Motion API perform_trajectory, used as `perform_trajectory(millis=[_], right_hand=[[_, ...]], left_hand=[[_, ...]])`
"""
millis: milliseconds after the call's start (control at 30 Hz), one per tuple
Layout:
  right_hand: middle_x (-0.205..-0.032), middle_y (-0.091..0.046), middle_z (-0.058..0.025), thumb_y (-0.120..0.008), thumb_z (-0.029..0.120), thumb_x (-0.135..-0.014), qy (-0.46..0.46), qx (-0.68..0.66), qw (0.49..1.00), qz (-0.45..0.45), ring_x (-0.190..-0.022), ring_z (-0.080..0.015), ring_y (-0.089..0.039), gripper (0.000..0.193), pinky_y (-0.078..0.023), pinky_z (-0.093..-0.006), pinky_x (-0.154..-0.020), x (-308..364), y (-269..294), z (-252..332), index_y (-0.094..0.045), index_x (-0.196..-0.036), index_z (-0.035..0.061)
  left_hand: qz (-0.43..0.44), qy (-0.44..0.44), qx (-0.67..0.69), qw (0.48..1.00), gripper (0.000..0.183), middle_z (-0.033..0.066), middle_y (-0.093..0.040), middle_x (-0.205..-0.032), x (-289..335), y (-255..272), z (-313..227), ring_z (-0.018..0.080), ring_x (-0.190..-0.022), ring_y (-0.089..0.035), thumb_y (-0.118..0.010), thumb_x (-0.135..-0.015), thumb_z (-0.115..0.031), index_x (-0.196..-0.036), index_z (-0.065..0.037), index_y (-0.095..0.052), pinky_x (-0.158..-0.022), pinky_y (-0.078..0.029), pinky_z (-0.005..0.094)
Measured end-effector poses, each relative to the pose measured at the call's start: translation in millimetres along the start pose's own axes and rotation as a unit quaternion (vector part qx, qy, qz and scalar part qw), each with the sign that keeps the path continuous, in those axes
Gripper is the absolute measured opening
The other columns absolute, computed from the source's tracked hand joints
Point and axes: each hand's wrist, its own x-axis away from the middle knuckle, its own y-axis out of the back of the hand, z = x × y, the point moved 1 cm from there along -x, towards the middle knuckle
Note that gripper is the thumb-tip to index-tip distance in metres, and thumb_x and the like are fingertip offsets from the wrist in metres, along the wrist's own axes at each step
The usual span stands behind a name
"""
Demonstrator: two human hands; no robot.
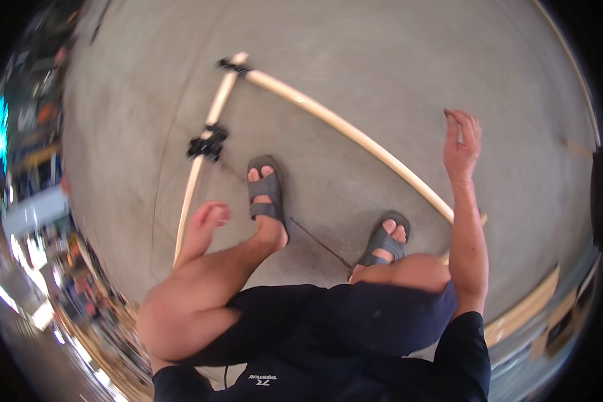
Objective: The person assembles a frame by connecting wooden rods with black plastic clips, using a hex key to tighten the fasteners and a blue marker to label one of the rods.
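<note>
My left hand (209,220) hangs beside my left knee with its fingers loosely bent and blurred; nothing shows in it. Nearest to it is a pale pole (189,194) lying on the floor. A black clamp-like fitting (208,143) sits partway along that pole. My right hand (463,144) is raised on the right, fingers slightly bent, thumb apart, holding nothing. A longer pale pole (345,128) runs diagonally from a black corner fitting (234,65) toward my right forearm, which hides part of its near end. The two poles meet at this corner fitting.
My sandalled feet (264,187) stand between the poles on the grey concrete floor (355,47). A thin dark line (318,240) crosses the floor between them. Cluttered shelving and goods (40,161) line the left; wooden boards (526,301) lie at the lower right.
</note>
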Motion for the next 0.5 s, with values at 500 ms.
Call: perform_trajectory(millis=[500], right_hand=[[-0.096,-0.070,-0.0146,-0.066,0.010,-0.097,0.011,0.028,0.979,0.201,-0.095,-0.0356,-0.065,0.010,-0.047,-0.0464,-0.088,128,-22,57,-0.072,-0.098,0.0028]], left_hand=[[-0.146,-0.143,-0.338,0.919,0.058,0.0209,-0.066,-0.133,-59,96,93,0.0394,-0.126,-0.061,-0.079,-0.091,-0.044,-0.132,-0.004,-0.066,-0.106,-0.049,0.0487]])
